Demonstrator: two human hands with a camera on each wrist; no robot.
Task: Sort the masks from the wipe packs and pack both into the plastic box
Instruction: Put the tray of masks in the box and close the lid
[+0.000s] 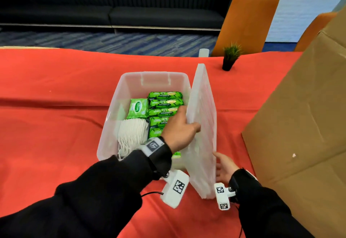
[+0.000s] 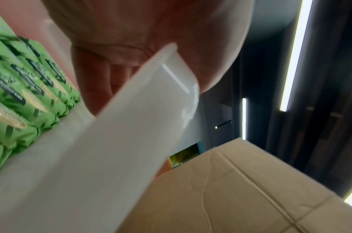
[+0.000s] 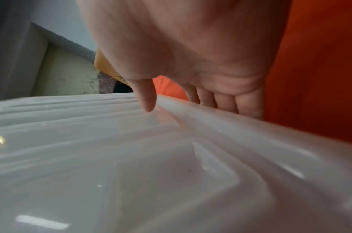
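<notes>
A clear plastic box (image 1: 119, 91) stands on the red tablecloth (image 1: 56, 116). Inside it, dark green wipe packs (image 1: 164, 103) fill the right side in a row, with a light green pack (image 1: 137, 108) at the back left. A stack of white masks (image 1: 133, 133) lies at the front left. The translucent lid (image 1: 204, 106) stands on edge along the box's right side. My left hand (image 1: 179, 127) reaches across the box and grips the lid's (image 2: 111, 149) upper edge. My right hand (image 1: 223, 168) holds the lid's (image 3: 131, 157) near edge, thumb (image 3: 147, 97) on its face and fingers behind the rim.
A large cardboard box (image 1: 299, 116) stands close on the right of the lid. A small potted plant (image 1: 229, 58) and a white cup (image 1: 203, 52) sit at the table's far edge. Orange chairs (image 1: 247, 22) and a dark sofa are beyond.
</notes>
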